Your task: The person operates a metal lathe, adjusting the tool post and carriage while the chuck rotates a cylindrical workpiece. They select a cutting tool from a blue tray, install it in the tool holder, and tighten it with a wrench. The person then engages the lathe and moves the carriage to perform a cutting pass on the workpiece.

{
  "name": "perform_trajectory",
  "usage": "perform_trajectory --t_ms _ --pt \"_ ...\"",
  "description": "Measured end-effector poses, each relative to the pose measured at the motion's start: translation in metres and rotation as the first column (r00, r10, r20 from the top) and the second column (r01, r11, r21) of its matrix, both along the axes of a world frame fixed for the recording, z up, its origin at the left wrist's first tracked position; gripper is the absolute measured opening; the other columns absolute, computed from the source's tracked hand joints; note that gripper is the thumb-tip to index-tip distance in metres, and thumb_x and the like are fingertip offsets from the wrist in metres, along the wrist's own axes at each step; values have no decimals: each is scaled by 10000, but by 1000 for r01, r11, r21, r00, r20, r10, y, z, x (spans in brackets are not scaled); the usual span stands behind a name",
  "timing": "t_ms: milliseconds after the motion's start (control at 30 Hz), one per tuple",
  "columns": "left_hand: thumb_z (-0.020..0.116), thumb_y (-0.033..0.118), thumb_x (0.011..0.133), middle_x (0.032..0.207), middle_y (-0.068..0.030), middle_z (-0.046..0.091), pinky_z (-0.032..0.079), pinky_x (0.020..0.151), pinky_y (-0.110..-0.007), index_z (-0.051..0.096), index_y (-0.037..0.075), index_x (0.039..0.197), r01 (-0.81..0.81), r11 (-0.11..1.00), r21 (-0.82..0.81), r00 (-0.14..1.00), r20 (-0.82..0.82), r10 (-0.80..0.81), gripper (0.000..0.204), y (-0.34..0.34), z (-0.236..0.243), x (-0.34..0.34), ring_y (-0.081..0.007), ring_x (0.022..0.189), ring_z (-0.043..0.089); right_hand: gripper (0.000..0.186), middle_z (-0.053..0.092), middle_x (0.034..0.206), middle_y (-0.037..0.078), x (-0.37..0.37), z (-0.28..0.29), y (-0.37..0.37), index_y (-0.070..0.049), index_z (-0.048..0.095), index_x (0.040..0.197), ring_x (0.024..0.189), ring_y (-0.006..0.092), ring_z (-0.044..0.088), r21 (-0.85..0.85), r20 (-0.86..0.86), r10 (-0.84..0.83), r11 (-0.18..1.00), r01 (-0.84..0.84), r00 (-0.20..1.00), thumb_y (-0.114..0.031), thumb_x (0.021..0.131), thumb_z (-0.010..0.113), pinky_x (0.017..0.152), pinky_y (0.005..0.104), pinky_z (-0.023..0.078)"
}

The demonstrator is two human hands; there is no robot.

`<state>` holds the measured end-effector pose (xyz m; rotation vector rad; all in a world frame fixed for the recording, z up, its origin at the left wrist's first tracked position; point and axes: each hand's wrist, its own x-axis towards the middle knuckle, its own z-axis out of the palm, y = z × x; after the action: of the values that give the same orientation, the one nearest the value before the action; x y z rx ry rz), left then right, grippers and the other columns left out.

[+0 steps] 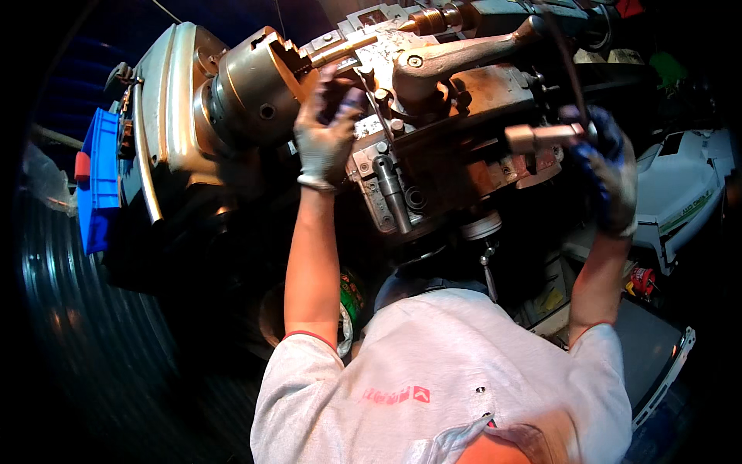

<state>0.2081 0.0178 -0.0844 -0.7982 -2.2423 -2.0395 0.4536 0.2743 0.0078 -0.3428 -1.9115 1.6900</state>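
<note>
My gloved left hand (328, 135) is raised beside the lathe chuck (251, 89), just below the bright round bar (336, 50); its fingers are apart and slightly blurred, with nothing visibly held. At the right, my gloved right hand (607, 174) grips a metal tool with a blocky end (529, 138), held over the carriage. Between my hands sit the tool post with its large angled handle (464, 50) and the carriage (491, 100), marked with rust-coloured grime. A cylindrical fitting (390, 193) lies on the lower slide.
A blue plastic bin (100, 209) stands left of the headstock (166, 108). A crank handle (487, 271) projects below the carriage toward my body. A white plastic housing (684, 178) is at the right, corrugated metal (69, 294) at the lower left, and a green container (348, 301) beneath my left forearm.
</note>
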Motion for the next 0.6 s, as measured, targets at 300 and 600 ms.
perform_trajectory --t_ms 300,600 --pt "630 219 907 1064 -155 664 536 861 -383 594 66 1261 36 990 -135 894 -438 -92 387 -52 105 10 -271 977 679 319 701 1057 126 -191 67 -44 -32 658 1147 907 193 681 717 434 565 255 -649 701 5 830 654 830 308 560" --pt "631 283 913 944 -187 708 559 756 -412 655 73 1145 -234 667 -707 917 -388 -89 314 -18 111 53 -330 863 711 202 712 1075 81 -250 39 -31 -102 718 1034 1028 224 644 738 509 710 -70 -671 486 -175 858 652 1057 410 433"
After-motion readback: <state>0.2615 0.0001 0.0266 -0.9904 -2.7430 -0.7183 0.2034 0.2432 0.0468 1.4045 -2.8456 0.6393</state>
